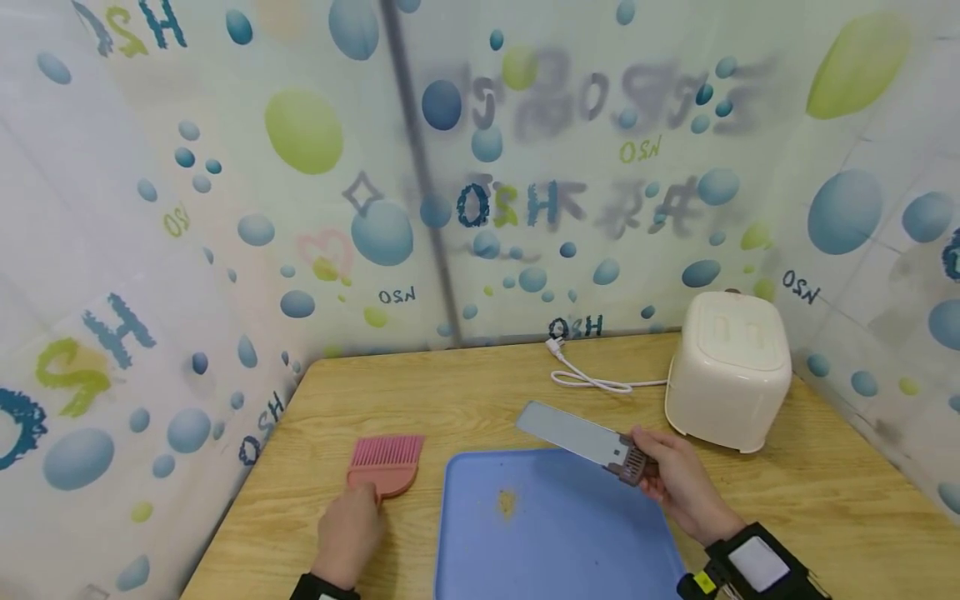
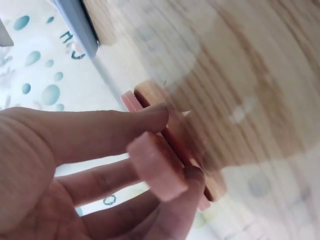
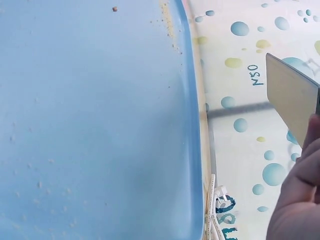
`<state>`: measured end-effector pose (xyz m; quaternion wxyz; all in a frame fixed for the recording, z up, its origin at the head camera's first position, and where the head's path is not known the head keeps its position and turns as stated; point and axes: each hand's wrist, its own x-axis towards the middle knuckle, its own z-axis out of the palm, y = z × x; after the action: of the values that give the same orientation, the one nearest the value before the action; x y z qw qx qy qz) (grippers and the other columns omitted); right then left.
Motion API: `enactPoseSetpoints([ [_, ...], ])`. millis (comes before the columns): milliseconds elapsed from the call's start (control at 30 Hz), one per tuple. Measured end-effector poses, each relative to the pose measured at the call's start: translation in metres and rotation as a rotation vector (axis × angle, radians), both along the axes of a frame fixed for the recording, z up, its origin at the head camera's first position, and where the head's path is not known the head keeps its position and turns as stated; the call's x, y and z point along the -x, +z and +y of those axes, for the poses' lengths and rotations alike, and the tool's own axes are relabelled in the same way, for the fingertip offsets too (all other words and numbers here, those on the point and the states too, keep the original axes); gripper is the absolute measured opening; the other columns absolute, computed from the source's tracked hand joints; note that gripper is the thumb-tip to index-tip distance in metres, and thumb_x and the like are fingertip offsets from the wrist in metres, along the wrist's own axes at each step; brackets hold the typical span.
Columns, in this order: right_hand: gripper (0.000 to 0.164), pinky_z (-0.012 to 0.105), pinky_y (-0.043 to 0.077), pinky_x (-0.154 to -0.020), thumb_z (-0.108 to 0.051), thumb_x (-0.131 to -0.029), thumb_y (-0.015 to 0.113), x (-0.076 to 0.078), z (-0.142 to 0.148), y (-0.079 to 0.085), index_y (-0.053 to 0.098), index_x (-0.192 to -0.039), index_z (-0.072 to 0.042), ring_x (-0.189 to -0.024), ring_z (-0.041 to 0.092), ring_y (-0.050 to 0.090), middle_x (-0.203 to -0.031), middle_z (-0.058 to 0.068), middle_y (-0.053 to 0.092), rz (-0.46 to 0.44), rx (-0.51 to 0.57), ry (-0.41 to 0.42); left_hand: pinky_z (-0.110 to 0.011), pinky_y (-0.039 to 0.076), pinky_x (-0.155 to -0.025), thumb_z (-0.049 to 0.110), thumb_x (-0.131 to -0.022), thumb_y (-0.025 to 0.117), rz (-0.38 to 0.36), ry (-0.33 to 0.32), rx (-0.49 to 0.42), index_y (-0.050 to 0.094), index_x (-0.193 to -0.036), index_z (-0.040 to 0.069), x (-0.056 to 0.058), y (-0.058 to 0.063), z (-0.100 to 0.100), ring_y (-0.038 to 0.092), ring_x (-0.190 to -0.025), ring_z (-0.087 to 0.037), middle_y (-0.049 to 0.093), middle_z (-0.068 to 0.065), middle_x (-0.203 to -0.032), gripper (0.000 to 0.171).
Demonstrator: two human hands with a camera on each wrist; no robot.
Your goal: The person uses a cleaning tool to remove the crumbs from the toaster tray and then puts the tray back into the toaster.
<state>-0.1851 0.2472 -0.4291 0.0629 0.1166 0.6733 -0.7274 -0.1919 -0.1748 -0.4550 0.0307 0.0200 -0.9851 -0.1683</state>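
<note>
My left hand (image 1: 348,533) pinches the short handle of a pink brush (image 1: 393,477), whose bristles point away from me at the table's left. In the left wrist view the thumb and fingers close around the handle end (image 2: 156,167), with the brush edge-on beyond it. My right hand (image 1: 681,485) grips a flat metal crumb tray (image 1: 573,433) by its brown end, holding it over the far right part of a blue tray (image 1: 555,550). A small patch of tan crumbs (image 1: 507,503) lies on the blue tray; finer specks show in the right wrist view.
A cream toaster (image 1: 738,367) stands at the back right of the wooden table (image 1: 420,392). Its white cord and plug (image 1: 600,383) lie to its left. Patterned curtains (image 1: 525,167) enclose the table at the back and sides.
</note>
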Motion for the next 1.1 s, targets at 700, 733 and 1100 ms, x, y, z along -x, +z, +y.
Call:
enactPoseSetpoints([
  [700, 0.046, 0.022, 0.052, -0.054, -0.025, -0.111, 0.04, -0.007, 0.008, -0.002, 0.045, -0.14, 0.011, -0.059, 0.01, 0.06, -0.089, 0.008, 0.067, 0.068, 0.094, 0.027, -0.03, 0.033, -0.049, 0.017, -0.092, 0.07, -0.024, -0.014, -0.005, 0.05, -0.062, 0.013, 0.002, -0.001, -0.002, 0.043, -0.058, -0.018, 0.046, -0.002, -0.063, 0.036],
  [733, 0.045, 0.023, 0.052, -0.055, -0.024, -0.111, 0.04, -0.008, 0.009, -0.002, 0.045, -0.139, 0.011, -0.06, 0.011, 0.061, -0.089, 0.009, 0.067, 0.072, 0.101, 0.022, -0.03, 0.033, -0.048, 0.017, -0.091, 0.07, -0.016, -0.008, -0.001, 0.05, -0.061, 0.012, 0.002, -0.001, -0.002, 0.043, -0.057, -0.018, 0.046, -0.002, -0.063, 0.037],
  [1100, 0.035, 0.026, 0.057, -0.059, -0.024, -0.111, 0.041, -0.013, 0.016, 0.0, 0.055, -0.124, 0.005, -0.062, 0.013, 0.065, -0.087, 0.01, 0.067, 0.135, 0.146, 0.007, -0.057, 0.053, -0.078, 0.019, -0.092, 0.07, 0.174, -0.07, -0.047, 0.065, -0.121, -0.011, 0.014, 0.006, 0.009, 0.064, -0.096, -0.044, 0.066, -0.028, -0.107, 0.042],
])
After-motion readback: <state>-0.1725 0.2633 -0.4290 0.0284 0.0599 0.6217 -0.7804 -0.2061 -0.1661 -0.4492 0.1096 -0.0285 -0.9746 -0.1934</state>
